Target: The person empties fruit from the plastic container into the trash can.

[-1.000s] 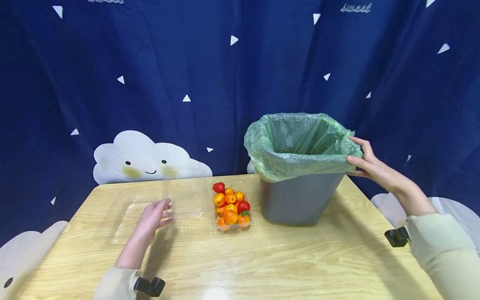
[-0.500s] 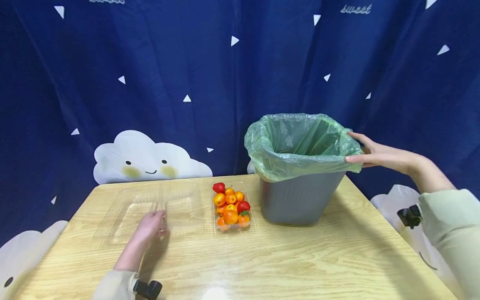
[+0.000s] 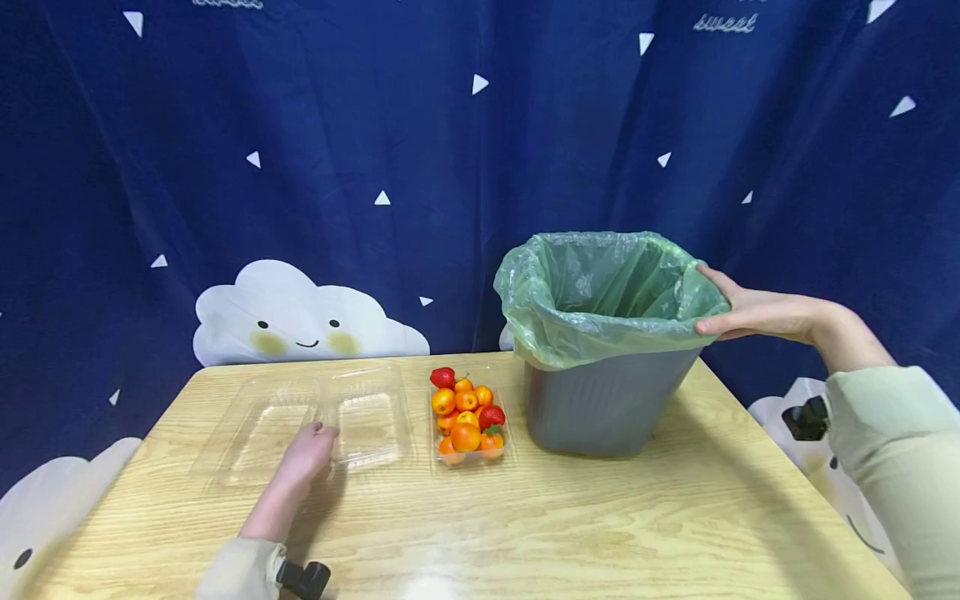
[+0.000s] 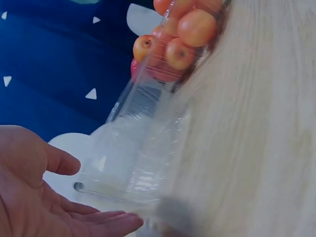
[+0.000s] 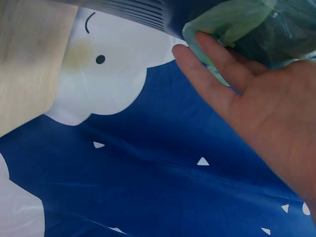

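A clear plastic clamshell box lies spread on the table, its left half (image 3: 255, 437) and right half (image 3: 369, 421) side by side. At the front of the seam between them is my left hand (image 3: 311, 447). The left wrist view shows that hand's thumb and fingers apart, with the fingertips close to the clear plastic (image 4: 143, 163). My right hand (image 3: 757, 313) rests at the right rim of a grey bin (image 3: 600, 404) lined with a green bag (image 3: 600, 337). In the right wrist view its fingers (image 5: 217, 59) stretch straight along the bag's folded edge.
Between clamshell and bin stands a clear box holding small orange fruits (image 3: 465, 436) and red strawberries (image 3: 442, 377). All stand on a wooden table (image 3: 525, 525), with a blue curtain (image 3: 375, 125) behind.
The clamshell's right half, raised a second ago, has come down onto the table. My left hand has lowered with it. My right wrist has swung up and outward, its hand staying at the bin's rim.
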### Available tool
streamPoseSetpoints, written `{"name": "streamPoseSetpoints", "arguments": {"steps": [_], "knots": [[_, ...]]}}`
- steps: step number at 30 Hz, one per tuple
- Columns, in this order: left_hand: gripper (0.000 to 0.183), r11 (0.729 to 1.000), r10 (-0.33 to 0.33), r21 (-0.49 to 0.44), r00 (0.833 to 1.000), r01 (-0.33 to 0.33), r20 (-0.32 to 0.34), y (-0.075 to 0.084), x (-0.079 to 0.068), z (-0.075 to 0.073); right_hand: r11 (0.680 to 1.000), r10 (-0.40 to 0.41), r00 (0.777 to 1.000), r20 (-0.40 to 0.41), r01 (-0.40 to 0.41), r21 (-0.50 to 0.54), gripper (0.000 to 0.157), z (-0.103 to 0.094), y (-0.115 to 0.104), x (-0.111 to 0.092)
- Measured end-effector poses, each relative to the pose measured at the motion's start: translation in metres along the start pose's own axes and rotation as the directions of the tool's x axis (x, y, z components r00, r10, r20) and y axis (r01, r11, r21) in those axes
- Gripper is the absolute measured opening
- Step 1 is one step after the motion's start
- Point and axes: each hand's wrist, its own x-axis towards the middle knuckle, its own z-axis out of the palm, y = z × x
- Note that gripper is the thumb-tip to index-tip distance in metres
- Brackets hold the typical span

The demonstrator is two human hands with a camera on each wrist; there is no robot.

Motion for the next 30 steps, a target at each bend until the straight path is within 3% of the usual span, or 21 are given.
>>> {"name": "streamPoseSetpoints", "arguments": {"steps": [2, 5, 11, 17, 20, 23, 26, 30], "knots": [[0.064, 0.997, -0.004, 0.077, 1.0, 0.005, -0.011, 0.005, -0.002, -0.003, 1.0, -0.012, 1.0, -0.003, 0.012, 0.013, 0.096, 0.001, 0.002, 0.0], [0.065, 0.98, 0.043, 0.194, 0.998, -0.031, -0.054, 0.014, -0.003, -0.006, 0.999, -0.025, 1.0, -0.009, 0.025, 0.027, 0.095, 0.001, 0.004, -0.001], [0.056, 0.953, 0.193, 0.266, 0.97, -0.148, -0.149, 0.037, -0.005, 0.007, 1.0, -0.01, 1.0, -0.017, 0.01, 0.015, 0.093, 0.002, 0.004, -0.002], [0.048, 0.963, 0.254, 0.129, 0.955, -0.235, -0.156, 0.059, -0.002, 0.041, 1.0, 0.006, 1.0, -0.011, -0.006, -0.003, 0.092, 0.002, 0.004, -0.002], [0.045, 0.968, 0.247, -0.022, 0.963, -0.251, -0.108, 0.068, 0.003, 0.057, 1.0, 0.0, 1.0, -0.005, 0.0, 0.002, 0.091, 0.003, 0.005, -0.002], [0.046, 0.952, 0.204, -0.232, 0.979, -0.202, -0.012, 0.075, 0.009, 0.071, 1.0, -0.007, 1.0, -0.002, 0.007, 0.012, 0.091, 0.004, 0.006, -0.002], [0.049, 0.93, 0.15, -0.348, 0.987, -0.118, 0.065, 0.078, 0.015, 0.079, 1.0, -0.018, 1.0, -0.008, 0.018, 0.021, 0.091, 0.005, 0.007, -0.002], [0.054, 0.961, 0.077, -0.269, 0.995, -0.058, 0.062, 0.08, 0.018, 0.085, 0.999, -0.029, 1.0, -0.011, 0.029, 0.033, 0.091, 0.006, 0.006, -0.001]]}}
